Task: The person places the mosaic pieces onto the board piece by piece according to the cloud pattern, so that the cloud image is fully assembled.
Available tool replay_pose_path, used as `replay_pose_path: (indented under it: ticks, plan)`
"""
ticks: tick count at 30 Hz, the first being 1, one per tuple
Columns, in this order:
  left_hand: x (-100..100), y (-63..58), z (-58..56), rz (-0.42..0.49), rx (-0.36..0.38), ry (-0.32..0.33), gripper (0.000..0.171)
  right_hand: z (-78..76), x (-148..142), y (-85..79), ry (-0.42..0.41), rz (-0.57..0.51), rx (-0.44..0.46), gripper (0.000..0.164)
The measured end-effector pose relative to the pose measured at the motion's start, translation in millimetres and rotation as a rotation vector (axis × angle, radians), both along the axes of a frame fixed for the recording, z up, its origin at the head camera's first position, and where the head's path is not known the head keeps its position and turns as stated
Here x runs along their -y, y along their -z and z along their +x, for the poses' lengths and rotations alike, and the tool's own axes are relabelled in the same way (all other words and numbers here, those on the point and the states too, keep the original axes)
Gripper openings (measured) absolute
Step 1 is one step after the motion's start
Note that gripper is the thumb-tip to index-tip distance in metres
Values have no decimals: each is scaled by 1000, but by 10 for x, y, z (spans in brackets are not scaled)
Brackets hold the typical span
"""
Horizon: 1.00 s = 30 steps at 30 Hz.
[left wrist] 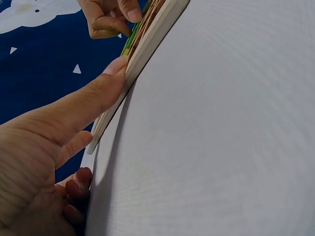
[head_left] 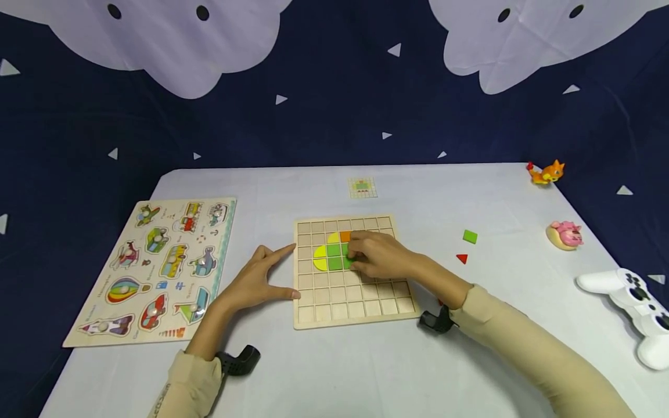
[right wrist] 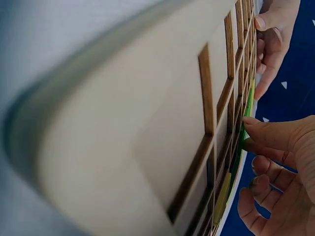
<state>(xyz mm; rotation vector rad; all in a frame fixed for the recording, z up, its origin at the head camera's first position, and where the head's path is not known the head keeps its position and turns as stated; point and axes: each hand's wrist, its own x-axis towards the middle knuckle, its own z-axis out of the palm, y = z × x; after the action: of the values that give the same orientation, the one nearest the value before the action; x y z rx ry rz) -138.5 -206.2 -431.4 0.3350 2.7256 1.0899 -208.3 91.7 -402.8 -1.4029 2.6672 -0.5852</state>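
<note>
A wooden grid board (head_left: pixel 324 314) lies on the white table. Toward its upper middle sit green square tiles (head_left: pixel 334 263), yellow rounded pieces (head_left: pixel 320 265) and an orange tile (head_left: pixel 345 236). My left hand (head_left: pixel 255 283) has its thumb and index finger spread straight, their tips at the board's left edge. Over the set pieces, my right hand (head_left: pixel 384 255) pinches a green tile (right wrist: pixel 244 129) between thumb and index finger, low at the grid. That hand covers part of the pattern in the head view.
Right of the board lie a loose green tile (head_left: pixel 470 236) and a red triangle (head_left: pixel 462 258). A small pattern card (head_left: pixel 362 187) is behind it. A picture puzzle (head_left: pixel 157 278) takes up the left. Toward the right edge are a white game controller (head_left: pixel 629 310) and two figurines (head_left: pixel 567 235).
</note>
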Motion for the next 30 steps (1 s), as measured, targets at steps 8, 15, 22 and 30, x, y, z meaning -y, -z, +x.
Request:
replay_pose_path:
  ticks: [8,15,22,30]
  plan:
    - [-2,2,17,-5,1,1,104,60,-33,2,49,36,-104,15]
    - [-7,-3,23,-13,7,-2,104,37,-352,-51,195,-75,-138,26]
    - [-3,-2,22,-17,-10,6,103,-87,-975,-65,405,-79,-148,27]
    - [-2,5,11,-8,-9,11,103,-165,-1640,-42,598,-37,-149,26]
